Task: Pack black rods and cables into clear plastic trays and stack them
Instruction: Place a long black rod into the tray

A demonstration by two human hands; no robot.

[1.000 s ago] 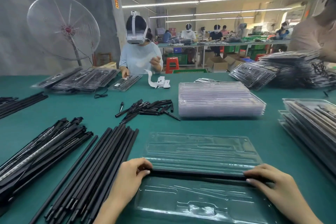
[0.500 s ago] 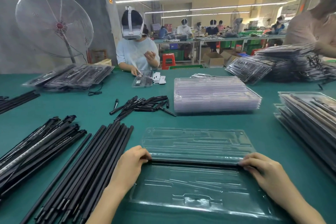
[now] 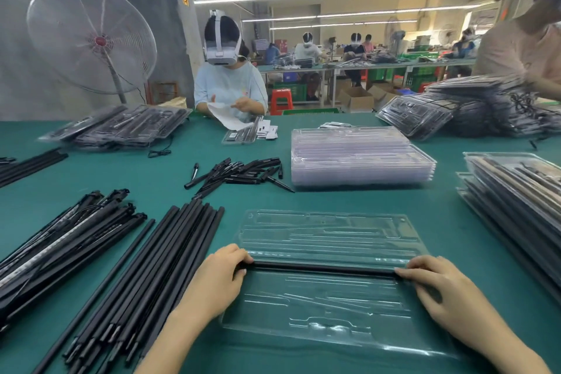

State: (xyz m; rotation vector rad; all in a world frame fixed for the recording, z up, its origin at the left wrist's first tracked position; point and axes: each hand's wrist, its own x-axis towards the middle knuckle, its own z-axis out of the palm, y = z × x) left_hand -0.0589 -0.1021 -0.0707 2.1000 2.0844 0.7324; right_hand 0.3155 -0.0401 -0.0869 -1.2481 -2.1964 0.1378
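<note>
A green worktop (image 3: 334, 200) fills the lower view, in a factory hall lit by long ceiling strip lights, with a large pedestal fan (image 3: 91, 36) at the far left and a person in a headset (image 3: 226, 79) seated across, handling paper. More workers sit at a far bench behind.

An open clear tray (image 3: 328, 307) lies flat just before the camera, its 2 halves hinged along the middle. A black rod (image 3: 321, 268) lies in the channel at that fold, its long axis running left to right, parallel to the near edge of the worktop. The left hand (image 3: 218, 279) has its fingers curled over the rod's left end; the right hand (image 3: 437, 285) has its fingers bent down onto the right end, pressing it.

Left of the tray lies a bundle of loose rods (image 3: 136, 282) pointing diagonally away to the right. Beyond the tray sits a stack of empty trays (image 3: 358, 158), with short black pieces (image 3: 243, 171) scattered beside it. Filled trays (image 3: 516, 206) are piled at the right.

Compared with 0.5 s ago, both hands hold the same places on the rod; the person opposite has lifted a sheet of paper.
</note>
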